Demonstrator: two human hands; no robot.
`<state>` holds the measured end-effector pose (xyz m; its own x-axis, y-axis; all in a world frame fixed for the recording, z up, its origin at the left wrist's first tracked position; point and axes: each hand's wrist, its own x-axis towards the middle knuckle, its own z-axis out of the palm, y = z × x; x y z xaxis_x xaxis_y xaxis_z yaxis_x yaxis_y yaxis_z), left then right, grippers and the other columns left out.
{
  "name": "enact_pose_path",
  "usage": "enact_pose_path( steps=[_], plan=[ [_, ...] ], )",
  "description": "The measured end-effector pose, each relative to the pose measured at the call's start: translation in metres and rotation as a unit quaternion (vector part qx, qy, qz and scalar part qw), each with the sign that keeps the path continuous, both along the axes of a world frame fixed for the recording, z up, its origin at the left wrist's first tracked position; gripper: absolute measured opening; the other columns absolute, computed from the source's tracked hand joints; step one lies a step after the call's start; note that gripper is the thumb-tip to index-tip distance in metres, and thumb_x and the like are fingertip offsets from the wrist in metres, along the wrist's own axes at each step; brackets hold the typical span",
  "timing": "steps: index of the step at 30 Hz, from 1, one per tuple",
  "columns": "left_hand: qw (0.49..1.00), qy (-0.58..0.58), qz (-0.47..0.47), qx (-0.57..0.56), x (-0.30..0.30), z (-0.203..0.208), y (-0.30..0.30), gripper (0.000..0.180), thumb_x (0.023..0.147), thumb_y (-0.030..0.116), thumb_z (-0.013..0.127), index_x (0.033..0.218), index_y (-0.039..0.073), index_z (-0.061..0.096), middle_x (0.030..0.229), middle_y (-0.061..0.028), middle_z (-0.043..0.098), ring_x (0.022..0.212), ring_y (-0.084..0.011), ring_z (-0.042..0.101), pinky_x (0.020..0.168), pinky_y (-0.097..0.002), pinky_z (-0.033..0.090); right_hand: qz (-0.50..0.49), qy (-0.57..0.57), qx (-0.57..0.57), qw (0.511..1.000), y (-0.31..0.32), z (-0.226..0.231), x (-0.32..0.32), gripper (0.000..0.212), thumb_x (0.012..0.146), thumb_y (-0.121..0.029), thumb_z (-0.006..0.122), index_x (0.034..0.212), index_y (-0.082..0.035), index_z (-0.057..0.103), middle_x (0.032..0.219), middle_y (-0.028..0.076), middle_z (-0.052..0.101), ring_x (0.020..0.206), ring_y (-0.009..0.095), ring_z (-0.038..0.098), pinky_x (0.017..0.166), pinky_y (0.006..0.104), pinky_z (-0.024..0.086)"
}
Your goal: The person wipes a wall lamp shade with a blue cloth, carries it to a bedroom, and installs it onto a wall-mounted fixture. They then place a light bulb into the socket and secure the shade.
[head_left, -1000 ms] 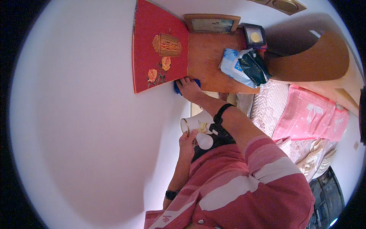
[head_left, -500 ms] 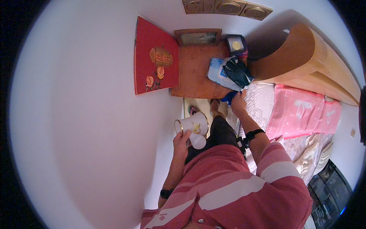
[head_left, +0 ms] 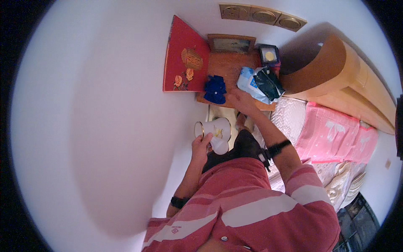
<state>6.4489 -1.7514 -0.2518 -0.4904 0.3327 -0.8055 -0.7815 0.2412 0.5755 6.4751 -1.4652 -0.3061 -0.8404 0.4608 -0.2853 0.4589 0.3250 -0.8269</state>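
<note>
My left hand (head_left: 201,148) is closed on a white, gold-rimmed cylinder (head_left: 218,127) with a yellow floral pattern, held low in front of my legs. A smooth white rounded piece (head_left: 220,145) sits against the cylinder by my fingers; how the two join is hidden. Over the front of the brown bedside cabinet (head_left: 226,66) is my right hand (head_left: 241,100), its fingers pointing left and too blurred to judge. Just left of those fingertips lies a dark blue gathered cloth (head_left: 215,89) with a small shiny spot; I cannot tell whether they touch.
A red folder-like board (head_left: 184,63) with roses leans at the left. Behind stands a wooden frame (head_left: 231,43); a dark box (head_left: 269,55) is beside it. A light blue packet (head_left: 247,80) lies under a dark green pouch (head_left: 268,83). The bed (head_left: 289,109) and curved headboard (head_left: 331,75) are right.
My right hand has moved left from the bed side of the cabinet. The blue cloth, formerly at its fingers, now lies at the cabinet's front left. The left hand keeps its hold on the cylinder.
</note>
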Motion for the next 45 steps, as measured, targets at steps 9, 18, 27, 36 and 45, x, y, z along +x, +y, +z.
enact_pose_path(
  steps=[9, 18, 27, 36, 45],
  plan=[
    [0.992, 0.111, -0.039, 0.046, -0.011, 0.031, 0.095, 0.022, 0.094, 0.027, 0.076, 0.1, 0.007, 0.068, 0.084, 0.0, 0.069, 0.068, -0.0089, 0.06, 0.057, -0.0255, 0.045, -0.099, 0.004, -0.14, 0.985, -0.021, 0.072, 0.104, 0.038, 0.097, -0.026, 0.066, 0.124, 0.0, 0.067, 0.111, 0.018, 0.072, 0.099, 0.028, 0.069, 0.089, 0.0382, 0.054],
    [0.986, 0.152, -0.061, 0.033, -0.032, 0.064, 0.15, 0.022, 0.093, 0.027, 0.078, 0.097, 0.008, 0.068, 0.08, 0.0005, 0.067, 0.065, -0.008, 0.057, 0.054, -0.0258, 0.043, -0.224, -0.046, 0.244, 0.942, 0.164, 0.032, 0.034, 0.067, 0.089, -0.025, 0.073, 0.143, 0.003, 0.045, 0.149, 0.03, 0.045, 0.136, 0.044, 0.047, 0.112, 0.0505, 0.042],
    [0.985, 0.16, -0.041, -0.04, -0.028, 0.072, 0.141, 0.025, 0.092, 0.027, 0.078, 0.093, 0.005, 0.067, 0.081, -0.0001, 0.066, 0.066, -0.0079, 0.057, 0.056, -0.0246, 0.044, -0.23, -0.255, 0.191, 0.919, 0.196, -0.019, -0.022, 0.109, 0.075, -0.049, 0.086, 0.153, 0.002, 0.029, 0.153, 0.024, 0.036, 0.136, 0.043, 0.047, 0.11, 0.0526, 0.044],
    [0.974, 0.216, -0.051, -0.049, -0.059, 0.059, 0.173, 0.029, 0.091, 0.033, 0.079, 0.093, 0.006, 0.068, 0.08, -0.0003, 0.067, 0.067, -0.0091, 0.058, 0.057, -0.0255, 0.044, -0.228, 0.005, 0.259, 0.939, 0.177, 0.024, -0.012, 0.081, 0.09, -0.042, 0.074, 0.149, 0.003, 0.042, 0.144, 0.029, 0.052, 0.128, 0.047, 0.054, 0.107, 0.0504, 0.046],
    [0.948, 0.298, -0.099, -0.054, -0.088, 0.03, 0.224, 0.025, 0.09, 0.025, 0.081, 0.097, 0.003, 0.07, 0.081, -0.0004, 0.068, 0.064, -0.0081, 0.056, 0.055, -0.0264, 0.045, -0.08, 0.004, -0.354, 0.932, 0.07, 0.072, 0.022, 0.066, 0.095, -0.043, 0.071, 0.14, 0.003, 0.055, 0.122, 0.018, 0.07, 0.108, 0.03, 0.068, 0.098, 0.037, 0.052]
  ],
)
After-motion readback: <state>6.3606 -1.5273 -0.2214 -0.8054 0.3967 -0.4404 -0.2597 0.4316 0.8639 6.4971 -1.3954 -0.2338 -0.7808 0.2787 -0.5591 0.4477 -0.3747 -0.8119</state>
